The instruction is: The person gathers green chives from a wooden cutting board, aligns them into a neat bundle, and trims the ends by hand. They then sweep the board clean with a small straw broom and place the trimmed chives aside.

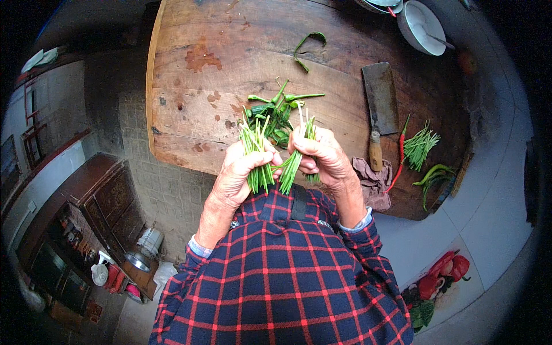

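My left hand point(241, 166) grips a bundle of thin cut green stems point(258, 174), held roughly upright in the view. Close beside it, my right hand point(323, 157) grips a second bundle of cut green stems point(294, 166), some of them with pale ends. A few stems bridge the gap between both hands. Just beyond my fingers, a small heap of green trimmings point(274, 113) lies on the wooden table point(258, 64), with bud-like ends among them. The palms and the middle of each bundle are partly hidden by my fingers.
To the right lie a cleaver point(381, 99), a crumpled cloth point(375, 181), a red chilli point(402, 148), more cut stems point(420, 146) and green chillies point(433, 177). A white bowl point(416, 28) with a utensil stands far right. A curled green strip point(304, 47) lies farther back.
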Available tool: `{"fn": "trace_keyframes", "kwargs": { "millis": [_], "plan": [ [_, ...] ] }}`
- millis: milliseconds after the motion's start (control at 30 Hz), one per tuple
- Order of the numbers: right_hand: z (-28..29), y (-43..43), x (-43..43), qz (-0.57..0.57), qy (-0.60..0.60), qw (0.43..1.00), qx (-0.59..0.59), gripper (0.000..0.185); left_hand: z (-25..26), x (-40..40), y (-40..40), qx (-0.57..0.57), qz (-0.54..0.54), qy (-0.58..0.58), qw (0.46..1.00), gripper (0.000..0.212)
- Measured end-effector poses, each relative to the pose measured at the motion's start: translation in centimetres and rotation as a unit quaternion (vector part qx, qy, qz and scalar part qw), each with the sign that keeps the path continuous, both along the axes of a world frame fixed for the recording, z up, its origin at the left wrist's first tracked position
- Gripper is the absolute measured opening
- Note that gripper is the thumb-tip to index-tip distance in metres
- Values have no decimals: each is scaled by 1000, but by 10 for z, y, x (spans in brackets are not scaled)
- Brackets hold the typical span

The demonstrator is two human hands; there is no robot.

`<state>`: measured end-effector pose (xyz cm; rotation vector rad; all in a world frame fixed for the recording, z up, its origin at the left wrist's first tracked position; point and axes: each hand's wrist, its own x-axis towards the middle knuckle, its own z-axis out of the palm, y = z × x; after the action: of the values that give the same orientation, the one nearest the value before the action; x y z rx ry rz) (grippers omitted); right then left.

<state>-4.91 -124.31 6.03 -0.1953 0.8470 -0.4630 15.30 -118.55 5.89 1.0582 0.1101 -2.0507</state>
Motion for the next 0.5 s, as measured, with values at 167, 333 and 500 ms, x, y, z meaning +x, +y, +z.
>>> {"fn": "trace_keyframes", "kwargs": {
  "millis": [167,333,500],
  "plan": [
    [2,0,-2,-1,5,1000,4,24,-1,1,5,-25,-27,-63,997,17],
    [0,1,-11,-20,-34,997,-67,27,3,13,7,17,-19,-91,995,20],
    [-4,3,-15,-20,-39,995,-86,29,12,13,4,-33,-17,-95,995,20]
  ]
}}
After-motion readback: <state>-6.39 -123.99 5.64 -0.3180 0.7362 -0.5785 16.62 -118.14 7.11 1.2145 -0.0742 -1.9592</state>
